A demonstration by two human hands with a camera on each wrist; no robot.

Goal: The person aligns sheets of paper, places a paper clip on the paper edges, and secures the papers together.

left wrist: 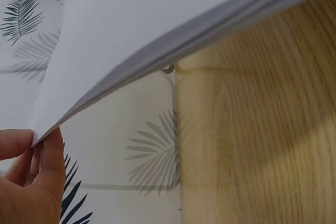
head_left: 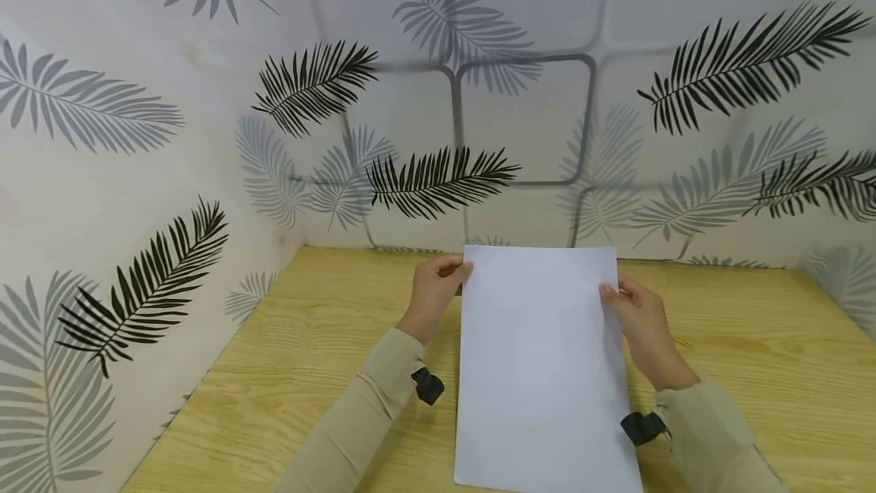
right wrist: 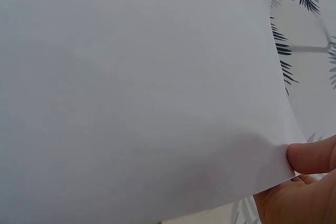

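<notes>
A stack of white paper sheets (head_left: 541,364) is held up in front of me, its far end raised off the table. My left hand (head_left: 438,287) pinches the far left corner, thumb on top and fingers beneath. On the far right side, my right hand (head_left: 639,322) pinches the edge in the same way. Several layered sheet edges of the paper (left wrist: 173,45) show in the left wrist view, bowing slightly. In the right wrist view the blank face of the paper (right wrist: 142,87) fills most of the picture, with the right thumb (right wrist: 312,156) pressing near its corner.
The wood-grain table (head_left: 308,371) spreads beneath the paper and both arms. A small thin yellow item (head_left: 683,342) lies right of the right hand, partly hidden. Behind the table stands a wall covering (head_left: 520,120) with a leaf pattern. Black wrist cameras (head_left: 428,386) sit at both cuffs.
</notes>
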